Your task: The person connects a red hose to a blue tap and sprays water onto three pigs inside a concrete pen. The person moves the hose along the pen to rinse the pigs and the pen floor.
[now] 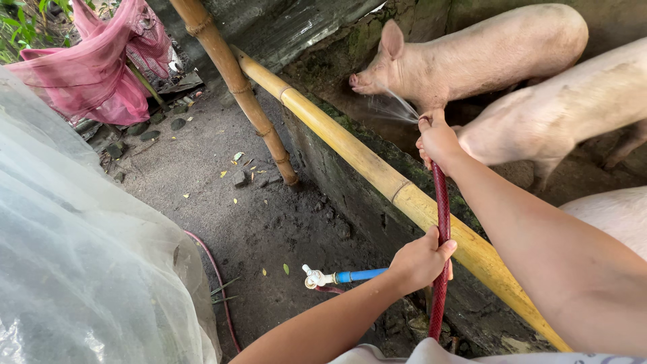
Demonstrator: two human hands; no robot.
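My right hand (438,139) grips the end of a dark red hose (442,222), thumb over its mouth, and water sprays toward a pale pink pig (485,54) inside the pen. My left hand (421,259) holds the same hose lower down, where it crosses the yellow bamboo rail (377,172). A blue pipe with a white tap (337,276) sticks out just left of my left hand. A second pig (573,108) stands right of my right hand, and part of a third pig (617,212) shows beyond my right forearm.
An upright bamboo post (242,91) stands on the dark dirt ground (222,209). A mossy concrete pen wall (350,195) runs under the rail. Clear plastic sheeting (74,256) fills the left; pink netting (101,67) hangs at top left. More hose (219,283) lies on the ground.
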